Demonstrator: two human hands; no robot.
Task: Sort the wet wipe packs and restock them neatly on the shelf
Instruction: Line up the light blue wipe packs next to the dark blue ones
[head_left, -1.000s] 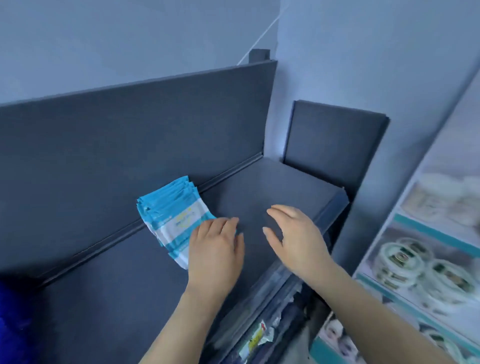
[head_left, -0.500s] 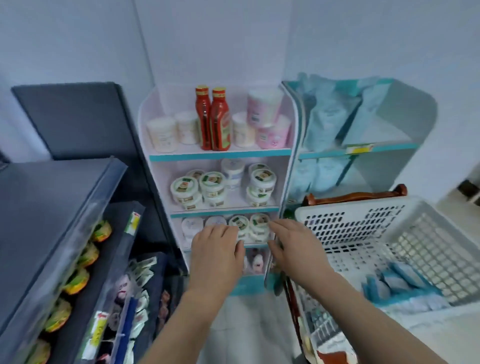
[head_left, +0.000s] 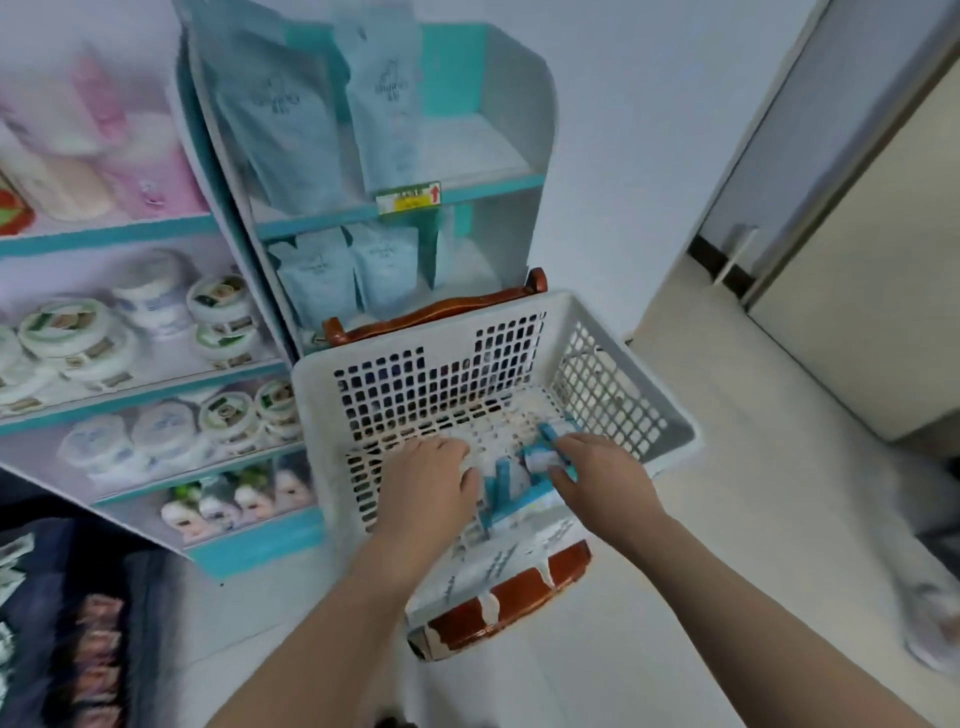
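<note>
**A:** Where are the wet wipe packs (head_left: 522, 496)?

**B:** In the white basket (head_left: 613, 395). They lie in a loose blue-and-white heap on its floor, close to the near edge and a little right of the middle. The far half of the floor is bare mesh.

**A:** And the basket itself?

**B:** It sits on the seat of a brown chair (head_left: 519, 592), with the chair's curved back just behind its far rim.

**A:** What is the left hand (head_left: 426, 483) doing?

**B:** It is palm down on the left side of the heap, with the fingers bent onto a white pack. I cannot tell whether it has a real grip or is only pressing.

**A:** The right hand (head_left: 608, 478)?

**B:** It is on the right side of the heap. Its fingers and thumb curl round one of the packs, which is tilted up above the others.

**A:** Are the hands touching?

**B:** No, they are apart, with packs between them.

**A:** What is around the chair?

**B:** Just behind it stands a white shelf unit (head_left: 493, 183) with teal edges. Pale blue pouches (head_left: 280, 130) stand upright on two of its levels, and a yellow and green price label (head_left: 408, 197) is on the upper edge. To the left is a second unit (head_left: 104, 234) with round tubs (head_left: 67, 332) on its middle levels. The things on its top level are too blurred to name. A dark rack (head_left: 98, 649) of packets is at the lower left, also blurred. A door (head_left: 857, 260) is to the right.
</note>
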